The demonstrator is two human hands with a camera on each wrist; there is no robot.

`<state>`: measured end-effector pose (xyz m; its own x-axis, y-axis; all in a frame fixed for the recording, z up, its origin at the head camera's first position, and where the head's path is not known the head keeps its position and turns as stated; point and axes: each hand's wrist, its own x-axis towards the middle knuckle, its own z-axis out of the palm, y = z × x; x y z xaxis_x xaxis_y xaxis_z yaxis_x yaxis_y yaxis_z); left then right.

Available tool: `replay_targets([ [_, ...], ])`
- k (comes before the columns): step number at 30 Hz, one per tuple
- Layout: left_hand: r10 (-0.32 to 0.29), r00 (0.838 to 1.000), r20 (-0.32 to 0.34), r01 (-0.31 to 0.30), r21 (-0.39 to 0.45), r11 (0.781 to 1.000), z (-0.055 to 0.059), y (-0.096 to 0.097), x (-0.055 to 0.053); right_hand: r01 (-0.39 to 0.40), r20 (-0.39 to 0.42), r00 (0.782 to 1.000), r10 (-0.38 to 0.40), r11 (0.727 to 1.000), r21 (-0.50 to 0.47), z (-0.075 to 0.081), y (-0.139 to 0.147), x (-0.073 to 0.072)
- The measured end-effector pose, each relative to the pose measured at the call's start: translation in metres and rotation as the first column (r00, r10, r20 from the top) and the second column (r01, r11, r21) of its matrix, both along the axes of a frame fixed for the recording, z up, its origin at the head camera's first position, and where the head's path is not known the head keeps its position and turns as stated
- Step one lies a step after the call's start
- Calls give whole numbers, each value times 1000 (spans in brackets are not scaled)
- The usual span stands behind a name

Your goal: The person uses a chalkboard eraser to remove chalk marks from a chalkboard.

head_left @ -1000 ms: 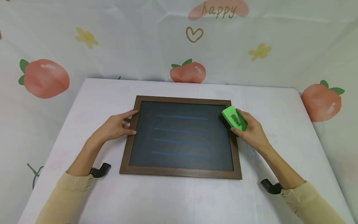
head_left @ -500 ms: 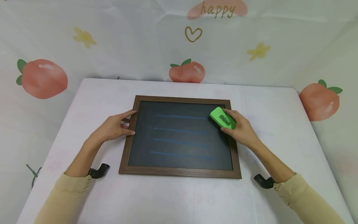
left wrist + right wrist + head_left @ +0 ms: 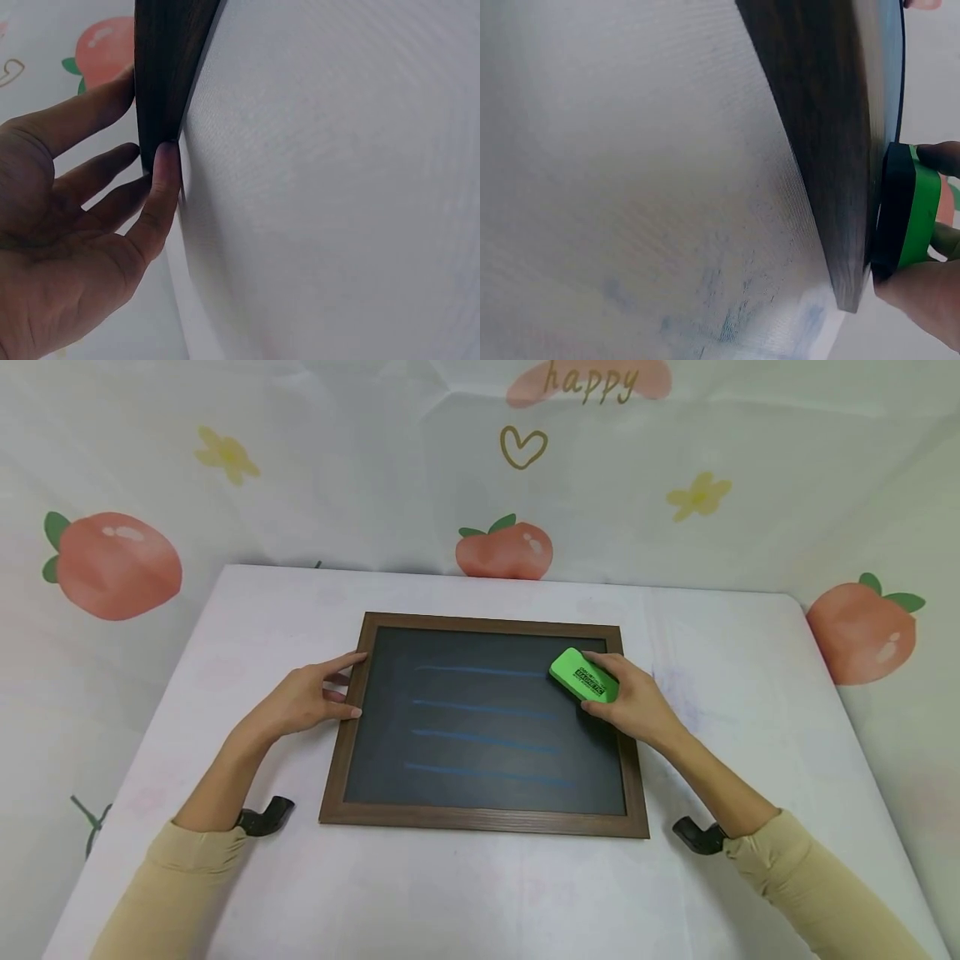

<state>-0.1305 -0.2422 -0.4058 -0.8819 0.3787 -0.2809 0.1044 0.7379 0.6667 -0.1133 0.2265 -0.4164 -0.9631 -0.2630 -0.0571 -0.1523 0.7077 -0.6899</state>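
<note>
A small framed chalkboard (image 3: 480, 793) lies on the table in the head view, with several blue chalk lines (image 3: 483, 707) across its dark surface. My left hand (image 3: 303, 699) rests at its left side, fingertips touching the brown wooden frame (image 3: 161, 82). In the left wrist view those fingers (image 3: 154, 214) are spread along the frame's edge. My right hand (image 3: 637, 697) grips a green eraser (image 3: 585, 677) between thumb and fingers, over the board's upper right part. The eraser's dark underside (image 3: 895, 210) faces the board in the right wrist view. It overlaps the right end of the top line.
The white table (image 3: 480, 893) carries faint blue and pink smudges. Behind it hangs a pale backdrop (image 3: 375, 485) with printed fruit, flowers and lettering. A black curved piece (image 3: 267, 817) sits at the left wrist, another black piece (image 3: 700, 837) at the right.
My right hand has slid the eraser leftward from the board's right frame onto the dark surface, reaching the top line's right end. My left hand stays at the left edge.
</note>
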Motion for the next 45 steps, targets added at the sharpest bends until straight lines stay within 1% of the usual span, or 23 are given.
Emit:
replay_targets([
  [7, 7, 1000, 2, -7, -13, 1000, -1, 0, 0, 15, -33, 999, -13, 998, 68, 0, -3, 2],
  [12, 4, 1000, -1, -4, -16, 1000, 2, 1, 1, 49, -62, 997, -43, 993, 104, 2, -6, 2],
  [15, 4, 1000, -2, -4, -17, 1000, 3, 0, 1, 75, -52, 996, -70, 992, 101, 4, -8, 1],
  [20, -3, 1000, -6, 3, -13, 1000, 2, -1, 0, 119, -2, 993, -119, 990, 73, 5, -11, -2],
  [23, -6, 1000, -4, 6, -12, 1000, 2, -1, 0, 133, 4, 991, -133, 989, 58, 5, -13, -4],
  [31, -28, 1000, -12, 27, -39, 999, 4, 2, 1, 141, 12, 990, -142, 989, 36, 1, -18, -12],
  [36, -25, 1000, -13, 24, -46, 999, 4, 1, 2, 131, 10, 991, -131, 991, 19, -2, -22, -17],
  [45, -44, 999, -11, 44, -11, 999, 0, 0, 3, 89, 9, 996, -89, 996, 26, -1, -28, -24],
])
